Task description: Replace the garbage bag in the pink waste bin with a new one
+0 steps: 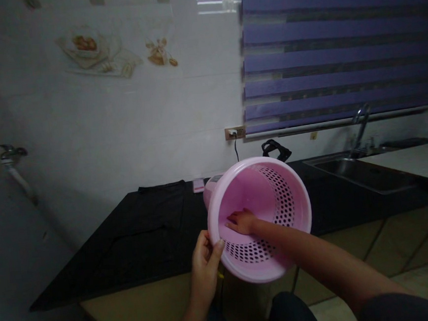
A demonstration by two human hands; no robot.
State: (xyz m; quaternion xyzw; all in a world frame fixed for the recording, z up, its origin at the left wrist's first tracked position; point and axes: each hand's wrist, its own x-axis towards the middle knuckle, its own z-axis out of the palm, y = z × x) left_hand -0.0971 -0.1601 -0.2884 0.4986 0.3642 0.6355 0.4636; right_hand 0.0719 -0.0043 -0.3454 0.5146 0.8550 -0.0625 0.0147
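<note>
A pink plastic basket (275,185) with a perforated wall is held tilted toward me above the front edge of a black countertop (138,235). My left hand (204,265) grips the basket's rim at its lower left, thumb on the rim. My right hand (242,221) reaches inside the basket and lies against its inner left wall, fingers stretched out flat. Nothing else shows inside the basket.
A steel sink (359,171) with a tap (361,124) is set in the counter at the right, below a purple striped blind (338,47). A wall socket (234,132) with a plugged cable, a dark object (275,148) and a tap (9,154) at far left.
</note>
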